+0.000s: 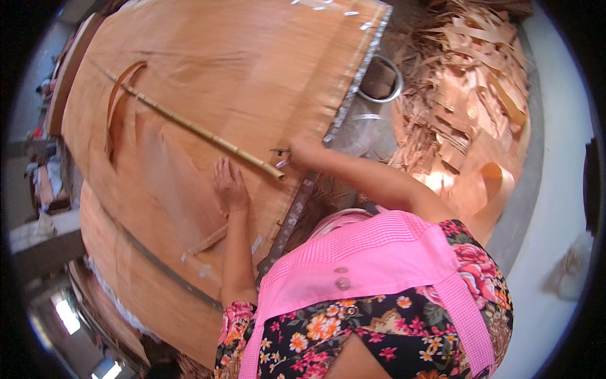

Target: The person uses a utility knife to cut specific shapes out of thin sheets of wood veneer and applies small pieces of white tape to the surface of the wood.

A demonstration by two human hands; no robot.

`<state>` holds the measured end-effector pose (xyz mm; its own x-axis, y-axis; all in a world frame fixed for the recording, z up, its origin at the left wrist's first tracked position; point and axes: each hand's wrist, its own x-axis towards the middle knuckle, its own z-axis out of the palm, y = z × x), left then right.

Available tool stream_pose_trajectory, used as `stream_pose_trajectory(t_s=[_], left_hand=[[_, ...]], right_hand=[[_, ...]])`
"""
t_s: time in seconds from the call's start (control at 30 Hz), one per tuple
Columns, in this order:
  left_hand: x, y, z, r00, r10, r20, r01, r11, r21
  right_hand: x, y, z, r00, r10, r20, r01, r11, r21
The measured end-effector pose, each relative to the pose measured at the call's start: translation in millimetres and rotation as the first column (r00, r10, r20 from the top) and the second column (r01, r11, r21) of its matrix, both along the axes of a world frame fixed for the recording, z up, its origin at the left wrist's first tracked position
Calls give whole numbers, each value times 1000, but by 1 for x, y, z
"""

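My left hand [230, 184] lies open and flat on a large stack of thin wood veneer sheets [208, 95], its fingers stretched out just below a long bamboo stick [196, 128]. The stick crosses the sheets diagonally, its near end close to my right hand. My right hand [305, 153], blurred, is closed near the stack's right edge. A small dark thing pokes out from its fingers; its kind is unclear. Beyond the left hand, a narrow curled veneer strip [113, 114] arches over the stick's far part. A loose veneer piece [173, 174] lies left of that hand.
Right of the stack, a big heap of torn veneer scraps [470, 95] covers the floor beside a pale wall [555, 208]. A round metal-rimmed bowl [398, 85] stands between heap and stack. Another veneer stack [132, 271] is at lower left.
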<state>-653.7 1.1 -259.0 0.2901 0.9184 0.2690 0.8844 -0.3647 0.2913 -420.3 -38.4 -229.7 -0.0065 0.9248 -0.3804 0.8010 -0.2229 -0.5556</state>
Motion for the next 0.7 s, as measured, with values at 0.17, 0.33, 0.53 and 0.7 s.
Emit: stream_pose_trajectory(t_s=[0.17,0.33,0.53,0.7], left_hand=[[36,37,13,946,-286,151,279,958,69],[81,78,15,864,-459,-207,459,887,-47],[93,85,10,848,-506,155,525,842,-123],[69,93,-5,786,-601,-148,601,798,-51]], right_hand=[[26,-6,-12,968,-79,-239,81,997,-3],[44,2,-1,525,-475,-706,333,878,-343],[-14,62,-21,-28,-691,-723,515,610,-603],[-29,71,-43,-58,-666,-744,461,643,-612]])
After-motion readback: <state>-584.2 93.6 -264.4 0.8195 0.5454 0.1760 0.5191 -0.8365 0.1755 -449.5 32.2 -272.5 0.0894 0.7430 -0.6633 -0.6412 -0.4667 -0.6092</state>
